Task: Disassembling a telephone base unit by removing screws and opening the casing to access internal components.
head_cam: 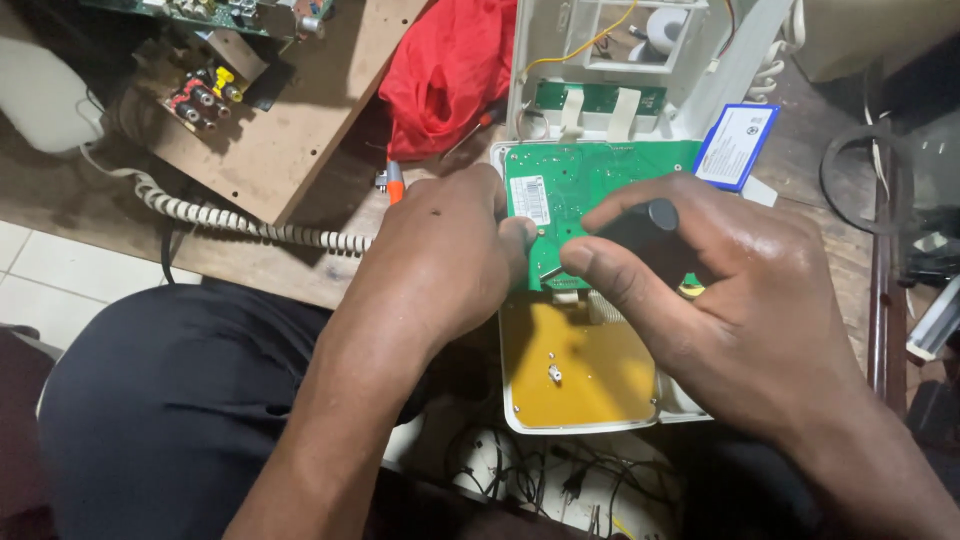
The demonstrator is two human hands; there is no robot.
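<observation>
Head view: thin green circuit board (590, 185) sits in an opened white plastic casing (520, 400) at the wooden table's (90, 200) near edge. Left hand (440, 260) pinches its edge; right hand (720, 290) grips a black-handled screwdriver (645, 228). Looks light, stiff, fragile, so edges only.

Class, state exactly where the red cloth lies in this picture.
In the head view, the red cloth lies top centre, between the wooden board and the white casing, beyond the left hand.

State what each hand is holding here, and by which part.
The right hand grips a black-handled screwdriver by its handle. The left hand pinches the left edge of the green circuit board.
</observation>
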